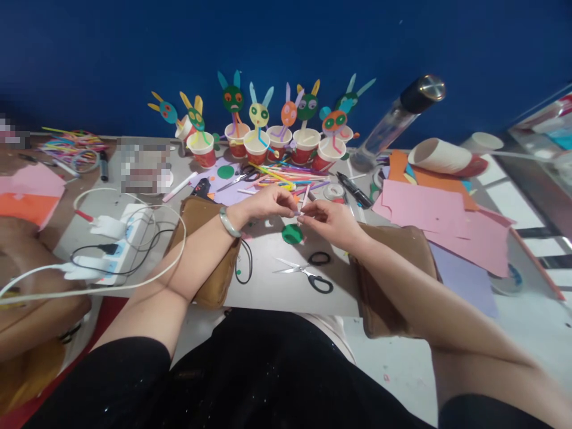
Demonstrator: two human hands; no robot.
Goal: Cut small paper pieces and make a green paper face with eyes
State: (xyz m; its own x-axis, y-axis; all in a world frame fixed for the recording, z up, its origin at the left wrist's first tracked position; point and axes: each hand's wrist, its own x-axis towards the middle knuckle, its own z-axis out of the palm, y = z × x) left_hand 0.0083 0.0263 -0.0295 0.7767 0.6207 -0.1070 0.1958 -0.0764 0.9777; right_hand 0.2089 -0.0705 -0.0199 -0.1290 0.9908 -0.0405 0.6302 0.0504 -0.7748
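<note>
My left hand and my right hand meet over the middle of the table, thumbs and fingers pinched. Between their fingertips is a small pale piece, too small to name. A thin pale pink strip sticks up by the right fingertips; whether it is held, I cannot tell. Just below the hands lies a green paper circle. Nearer to me, black-handled scissors rest with blades spread, pointing left.
Paper cups bearing paper animal heads line the blue wall. Colourful sticks, a tape roll and other scissors lie before them. Right: glass bottle, pink paper. Left: power strip with cables, another person's arm.
</note>
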